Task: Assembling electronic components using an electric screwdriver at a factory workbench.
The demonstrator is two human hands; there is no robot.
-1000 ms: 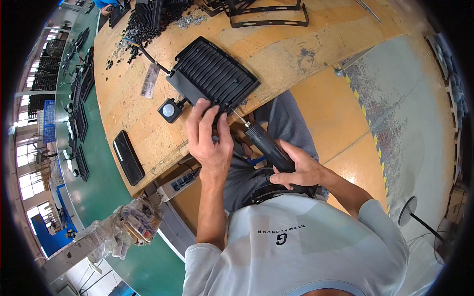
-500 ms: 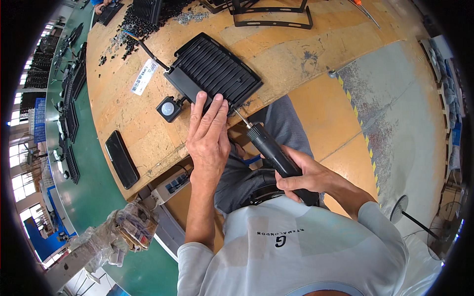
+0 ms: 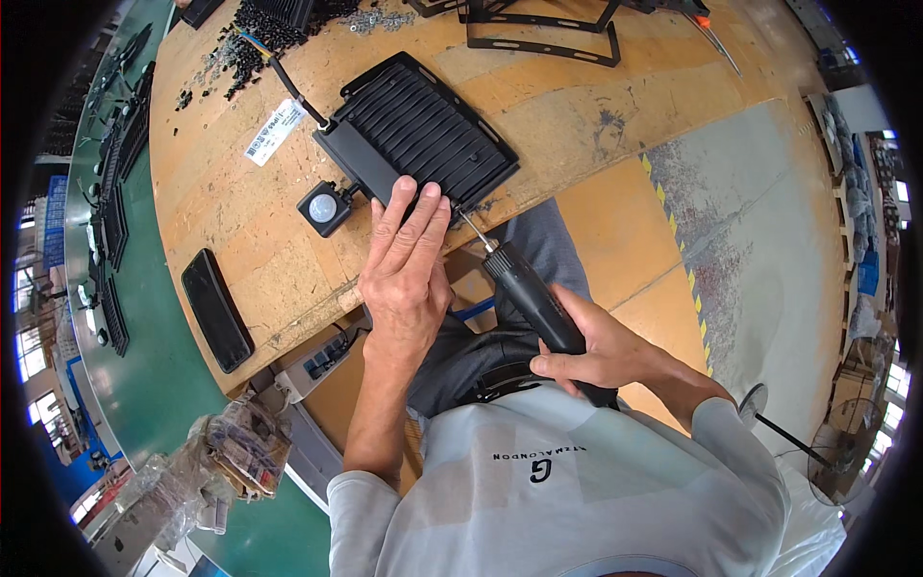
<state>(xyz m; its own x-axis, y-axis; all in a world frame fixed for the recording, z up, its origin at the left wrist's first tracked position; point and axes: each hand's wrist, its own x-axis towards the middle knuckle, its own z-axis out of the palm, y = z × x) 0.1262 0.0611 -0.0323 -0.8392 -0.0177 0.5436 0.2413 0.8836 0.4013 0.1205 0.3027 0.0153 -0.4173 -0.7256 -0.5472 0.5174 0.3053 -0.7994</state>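
Observation:
A black floodlight (image 3: 423,120) with a ribbed back lies on the wooden table, close to its near edge. A square motion sensor (image 3: 325,209) with a white dome juts from its left side, and a cable (image 3: 293,91) with bare coloured wire ends leads off its far-left corner. My left hand (image 3: 404,279) lies on the housing's near end, fingers stretched out flat; its thumb is mostly hidden. In my right hand (image 3: 601,351) is a black electric screwdriver (image 3: 529,293), fingers wrapped round its body. The bit reaches the floodlight's near corner beside my left fingertips; the contact point is too small to make out.
A white label (image 3: 274,133) and a black phone (image 3: 217,310) lie on the table's left part. Farther back are heaped black screws (image 3: 260,48), metal brackets (image 3: 543,46) and an orange-handled screwdriver (image 3: 713,43). A green conveyor (image 3: 144,250) with several lamps runs along the left.
The view has shifted slightly, moving the table leftward in the picture. Both hands keep their places: the left on the floodlight, the right round the electric screwdriver at the same corner.

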